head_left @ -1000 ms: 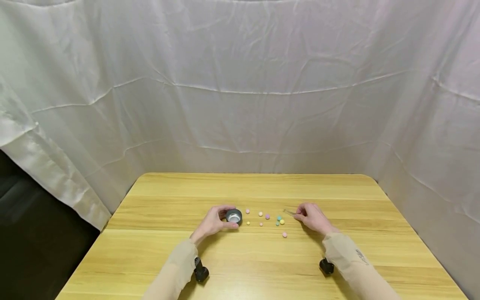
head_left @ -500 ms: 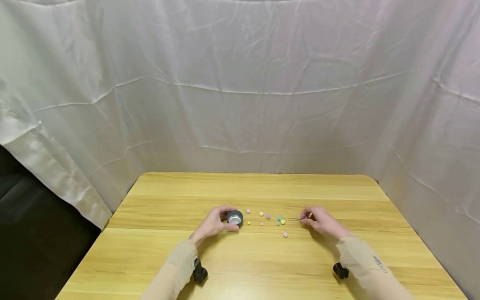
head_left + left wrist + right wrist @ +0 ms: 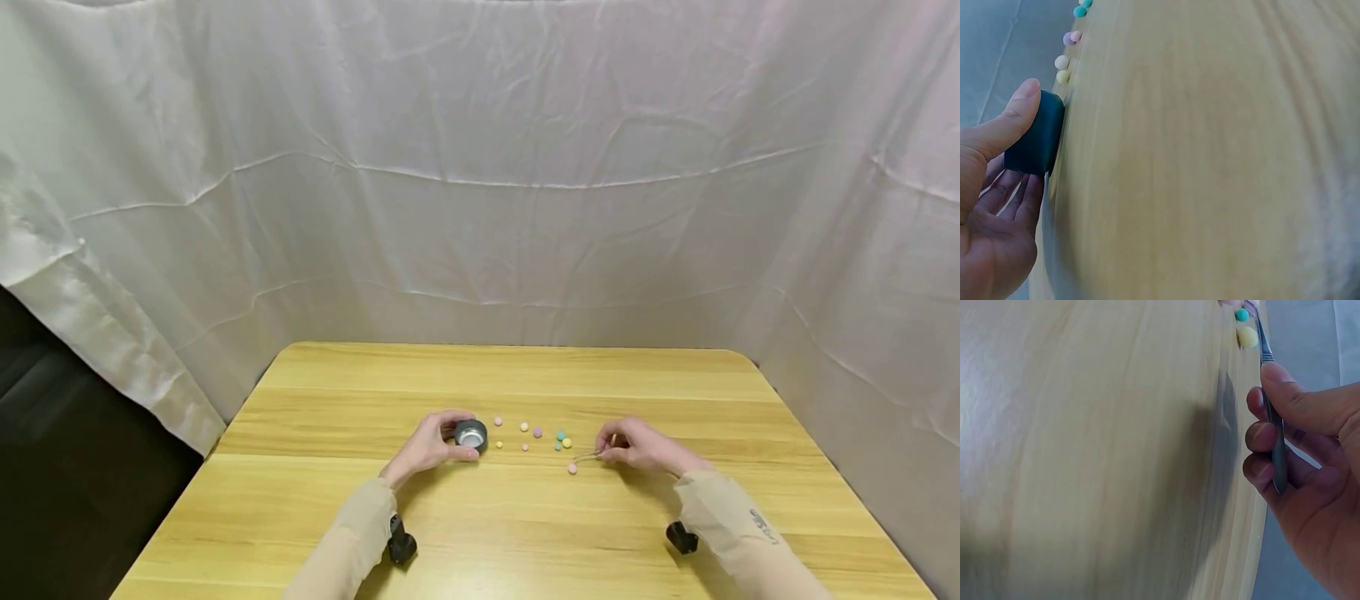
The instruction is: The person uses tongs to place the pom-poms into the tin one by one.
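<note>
My left hand [image 3: 429,443] holds a small dark round bowl [image 3: 471,437] with a silvery inside, thumb on the near side and fingers on the far side. In the left wrist view the dark wall of the bowl [image 3: 1038,134] stands on the table beside the palm. Metal tweezers [image 3: 1277,450] are pinched between thumb and fingers of my right hand [image 3: 647,446]. Their tips reach left in the head view, close to a pink ball [image 3: 572,469]; whether they touch it I cannot tell.
Several small pastel balls lie between the hands, among them a purple ball [image 3: 537,432], a yellow ball [image 3: 567,443] and a teal ball [image 3: 561,436]. The wooden table [image 3: 480,533] ends at a pale curtain [image 3: 525,250] at the back and sides.
My right hand has moved right and then slightly nearer, bringing the tweezer tips from behind the yellow ball down toward the pink ball. The left hand and bowl stay in place.
</note>
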Action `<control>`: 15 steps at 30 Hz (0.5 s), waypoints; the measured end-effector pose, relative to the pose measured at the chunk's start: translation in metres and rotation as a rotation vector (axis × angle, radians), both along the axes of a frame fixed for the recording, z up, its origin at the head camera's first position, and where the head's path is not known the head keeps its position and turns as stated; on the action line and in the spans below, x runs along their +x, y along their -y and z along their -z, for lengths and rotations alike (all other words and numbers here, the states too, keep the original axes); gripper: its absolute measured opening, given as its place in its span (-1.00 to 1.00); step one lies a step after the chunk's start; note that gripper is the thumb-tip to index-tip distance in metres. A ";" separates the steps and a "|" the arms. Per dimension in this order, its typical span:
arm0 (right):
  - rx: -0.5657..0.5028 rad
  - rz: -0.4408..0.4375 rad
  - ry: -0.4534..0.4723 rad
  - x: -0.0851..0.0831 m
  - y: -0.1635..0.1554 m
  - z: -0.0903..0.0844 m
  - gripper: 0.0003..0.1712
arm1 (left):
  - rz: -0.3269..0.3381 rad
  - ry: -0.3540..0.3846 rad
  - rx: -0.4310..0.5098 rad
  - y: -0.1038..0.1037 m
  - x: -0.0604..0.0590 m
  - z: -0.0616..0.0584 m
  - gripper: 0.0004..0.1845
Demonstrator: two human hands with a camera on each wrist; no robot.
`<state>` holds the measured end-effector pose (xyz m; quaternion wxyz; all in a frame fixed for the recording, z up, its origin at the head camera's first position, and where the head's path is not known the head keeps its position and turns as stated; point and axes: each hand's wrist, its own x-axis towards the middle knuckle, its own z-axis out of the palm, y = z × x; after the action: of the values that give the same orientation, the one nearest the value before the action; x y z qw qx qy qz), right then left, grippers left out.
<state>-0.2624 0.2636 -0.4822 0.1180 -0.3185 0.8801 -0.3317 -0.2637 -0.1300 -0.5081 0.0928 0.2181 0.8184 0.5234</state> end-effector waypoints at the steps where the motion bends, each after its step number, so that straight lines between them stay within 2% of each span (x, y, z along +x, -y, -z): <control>1: 0.000 -0.005 0.005 0.000 0.000 0.000 -0.96 | 0.000 -0.002 -0.003 0.000 0.000 0.000 -0.34; 8: 0.002 -0.010 0.037 0.002 0.001 -0.003 -0.97 | -0.016 0.023 -0.003 -0.001 0.000 -0.001 -0.34; 15: -0.009 -0.016 0.057 0.003 0.001 -0.007 -0.95 | 0.004 -0.002 0.010 0.000 0.001 -0.002 -0.35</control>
<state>-0.2598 0.2628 -0.4757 0.1441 -0.3165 0.8723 -0.3438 -0.2630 -0.1298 -0.5061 0.0922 0.2207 0.8155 0.5270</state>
